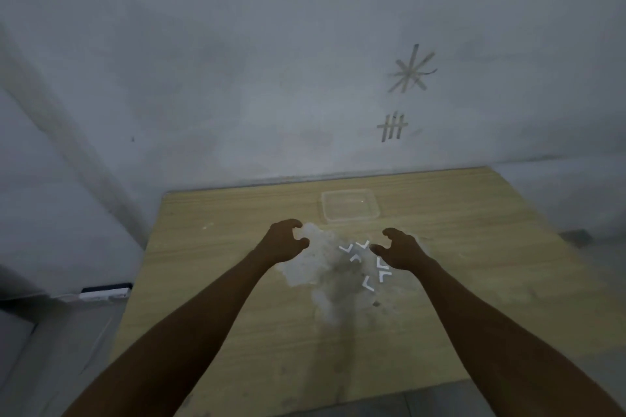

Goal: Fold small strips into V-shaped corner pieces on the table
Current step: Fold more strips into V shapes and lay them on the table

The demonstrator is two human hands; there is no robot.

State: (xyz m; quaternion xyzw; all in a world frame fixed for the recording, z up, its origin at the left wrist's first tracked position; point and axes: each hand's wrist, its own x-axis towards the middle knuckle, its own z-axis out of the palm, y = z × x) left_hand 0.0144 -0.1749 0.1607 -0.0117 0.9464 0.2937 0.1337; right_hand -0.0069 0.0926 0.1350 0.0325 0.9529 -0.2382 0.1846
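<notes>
Several small white V-shaped folded pieces (367, 262) lie scattered on a worn whitish patch (305, 267) in the middle of the wooden table (210, 281). My left hand (283, 240) hovers at the left of the patch, fingers curled and apart, with nothing visible in it. My right hand (399, 249) hovers just right of the pieces, thumb and fingers spread in a claw shape, holding nothing. Both forearms reach in from the bottom of the view.
A clear, shallow plastic container (350, 210) sits near the table's far edge, beyond the hands. A grey wall (237, 78) with tape marks (410, 69) rises directly behind the table. A dark and white object (105, 291) lies on the floor at left.
</notes>
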